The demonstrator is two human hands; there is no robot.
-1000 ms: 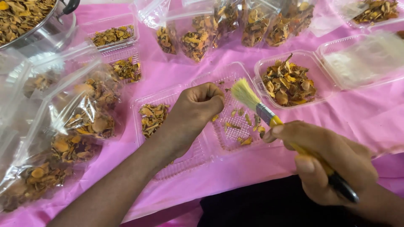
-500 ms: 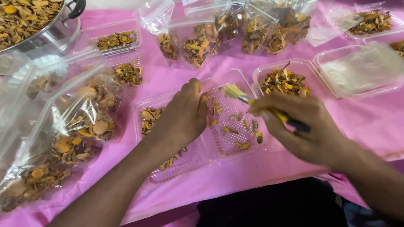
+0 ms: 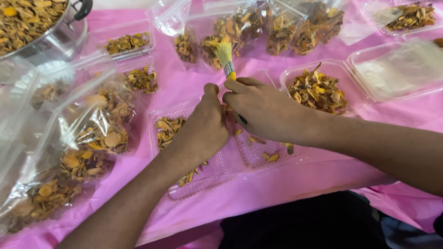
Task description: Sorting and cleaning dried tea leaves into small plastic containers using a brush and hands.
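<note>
A: What does the right hand (image 3: 265,110) hold?

B: It is closed around a small brush (image 3: 227,59) with a yellow ferrule. The pale yellow bristles stick up and away past the knuckles; the dark handle end shows just under the fingers.

A: And the left hand (image 3: 203,127)?

B: It lies knuckles-up just beside the right hand, the two touching near the fingertips. Its fingers are curled downward, but whether they pinch anything cannot be told: the palm side is hidden.

A: What lies under both hands?

B: An open clear hinged tray (image 3: 258,154) on the pink tablecloth (image 3: 286,189). The half under the left wrist holds a heap of dried orange-brown slices (image 3: 168,129); the half under the right hand holds only a few scattered bits (image 3: 272,157).

A: What is beyond the right hand?

B: Just past its knuckles, to the far right, stands a filled clear tray (image 3: 318,90) heaped with the same dried slices. Farther right is an empty clear container (image 3: 401,69), and another filled one sits at the far corner.

A: Beyond the brush tip?

B: A row of clear plastic bags (image 3: 277,30) packed with slices.

A: And to the left of the left arm?

B: More filled bags (image 3: 87,138) lie overlapping, with two small filled trays (image 3: 131,44) farther off and a metal pot (image 3: 41,27) of slices at the far left corner.
</note>
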